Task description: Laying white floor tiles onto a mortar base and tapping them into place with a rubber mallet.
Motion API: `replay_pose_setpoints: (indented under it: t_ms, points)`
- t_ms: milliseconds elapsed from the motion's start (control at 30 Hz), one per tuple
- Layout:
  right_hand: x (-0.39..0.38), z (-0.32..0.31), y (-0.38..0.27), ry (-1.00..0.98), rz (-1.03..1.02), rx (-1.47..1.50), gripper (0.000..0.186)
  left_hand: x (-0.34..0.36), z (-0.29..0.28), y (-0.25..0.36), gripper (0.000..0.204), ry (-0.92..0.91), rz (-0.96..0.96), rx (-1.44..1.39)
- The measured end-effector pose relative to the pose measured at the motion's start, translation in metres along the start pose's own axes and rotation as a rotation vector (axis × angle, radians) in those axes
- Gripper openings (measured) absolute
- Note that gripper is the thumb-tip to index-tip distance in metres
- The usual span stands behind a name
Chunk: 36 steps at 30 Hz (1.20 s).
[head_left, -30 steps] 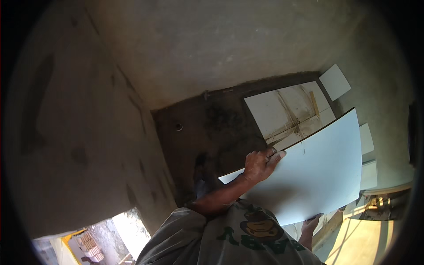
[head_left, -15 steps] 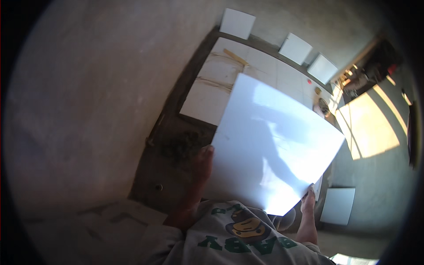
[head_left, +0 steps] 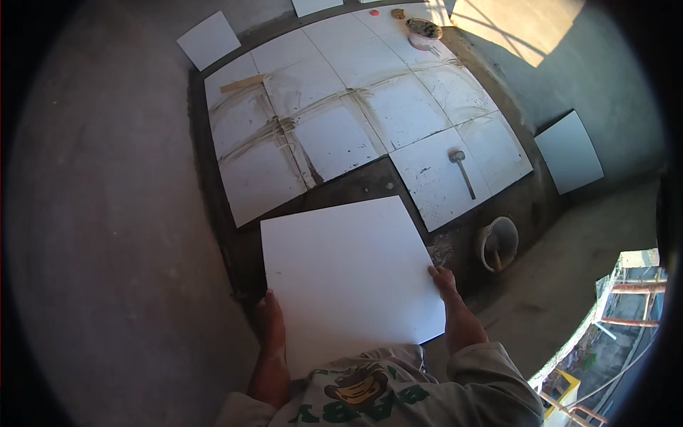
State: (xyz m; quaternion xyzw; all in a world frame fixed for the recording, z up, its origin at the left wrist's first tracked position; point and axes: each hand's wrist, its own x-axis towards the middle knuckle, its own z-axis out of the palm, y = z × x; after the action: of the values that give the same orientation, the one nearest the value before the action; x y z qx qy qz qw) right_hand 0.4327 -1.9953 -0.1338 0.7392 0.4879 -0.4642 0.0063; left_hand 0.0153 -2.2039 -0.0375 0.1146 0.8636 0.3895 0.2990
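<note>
The left hand (head_left: 270, 313) and right hand (head_left: 444, 282) grip opposite edges of a white tile (head_left: 348, 277), held before the shirt (head_left: 398, 391). A bucket (head_left: 505, 232) near the laid tiles (head_left: 402, 114) holds a stick-like tool (head_left: 497, 261); the far bowl (head_left: 422, 43) contains dark mix (head_left: 425, 27).

Bare grey-brown wall (head_left: 107, 213) fills left of frame. White-tiled floor (head_left: 405, 110), smeared, upper centre. Sunlit patch (head_left: 518, 28), shadow-striped, upper right. Bright opening (head_left: 633, 320), lower right.
</note>
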Motion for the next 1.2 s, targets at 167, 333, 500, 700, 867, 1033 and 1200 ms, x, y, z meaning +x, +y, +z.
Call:
replay_pose_setpoints:
  t_ms: [167, 333, 500, 700, 867, 1033, 1200]
  points:
    - [0.005, -0.03, 0.09, -0.03, 0.173, 0.127, 0.038, -0.003, 0.067, -0.008, 0.049, -0.034, -0.091, -0.067]
    - [0.012, -0.031, 0.082, 0.047, 0.213, 0.016, 0.038, 0.043, 0.099, -0.081, 0.049, 0.007, -0.187, 0.081]
    - [0.061, -0.018, 0.069, 0.282, 0.055, -0.087, 0.037, 0.085, 0.142, -0.119, 0.047, 0.1, -0.178, -0.009]
    - [0.184, 0.014, 0.038, 0.513, -0.201, -0.079, 0.038, 0.169, 0.254, -0.136, 0.05, 0.106, -0.089, -0.304]
    - [0.285, 0.069, 0.058, 0.511, -0.108, -0.116, 0.037, 0.238, 0.323, -0.177, 0.047, 0.099, -0.13, -0.425]
    - [0.346, 0.122, 0.068, 0.547, -0.161, -0.049, 0.036, 0.274, 0.352, -0.236, 0.05, 0.044, -0.216, -0.607]
    - [0.394, 0.14, 0.099, 0.58, -0.172, -0.107, 0.037, 0.289, 0.387, -0.275, 0.049, 0.053, -0.22, -0.652]
